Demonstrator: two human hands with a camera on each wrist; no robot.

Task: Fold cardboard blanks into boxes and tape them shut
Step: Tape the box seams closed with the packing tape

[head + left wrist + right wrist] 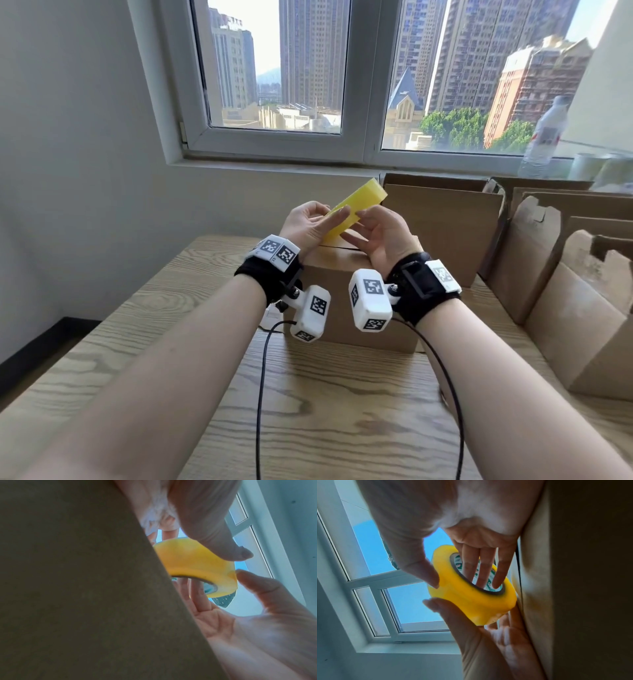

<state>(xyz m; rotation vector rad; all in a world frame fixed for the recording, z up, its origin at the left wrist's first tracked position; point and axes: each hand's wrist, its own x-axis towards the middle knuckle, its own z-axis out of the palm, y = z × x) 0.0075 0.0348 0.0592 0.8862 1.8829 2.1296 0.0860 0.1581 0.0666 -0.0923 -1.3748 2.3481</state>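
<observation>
A yellow tape roll [358,202] is held tilted in the air between both hands, just above a closed cardboard box [342,274] on the table. My left hand [322,219] has its fingers [479,568] pushed into the roll's core and its thumb on the outer face. My right hand [373,229] grips the roll's other side, with the thumb [436,605] on the outer face and its fingers under the roll. In the left wrist view the tape roll [193,563] shows beside the box wall [85,588].
Several opened and flattened cardboard boxes [445,222] stand along the right side of the wooden table [137,342]. A water bottle [544,137] and more tape rolls [589,168] sit on the window sill. A wall is on the left. Cables hang from both wrists.
</observation>
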